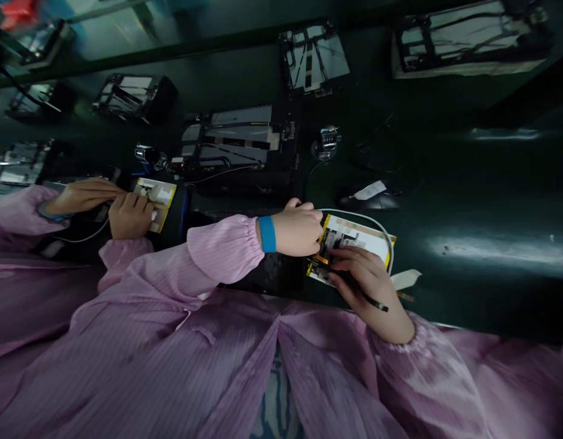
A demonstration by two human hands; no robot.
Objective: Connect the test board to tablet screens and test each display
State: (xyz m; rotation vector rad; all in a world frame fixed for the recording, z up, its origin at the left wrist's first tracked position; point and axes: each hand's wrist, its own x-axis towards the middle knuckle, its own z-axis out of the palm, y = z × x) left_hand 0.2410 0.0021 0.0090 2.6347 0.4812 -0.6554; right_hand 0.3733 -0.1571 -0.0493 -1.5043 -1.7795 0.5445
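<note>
One flat white rectangular panel with yellow edges (374, 239) on dark green table (482, 201), under person's two hands. Left hand (296, 230) curled at panel's left edge, fingertips hidden, grip cannot be told. Right hand (361, 271) bent over panel; pinch or mere touch, cannot tell. At least six black rectangular frames (238, 137) bearing grey plates, leftmost blurred. Two shiny metal cylinders (328, 141).

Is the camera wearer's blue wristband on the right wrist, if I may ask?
No, the blue wristband circles the wrist of the left hand, and the wrist of the right hand is bare.
</note>
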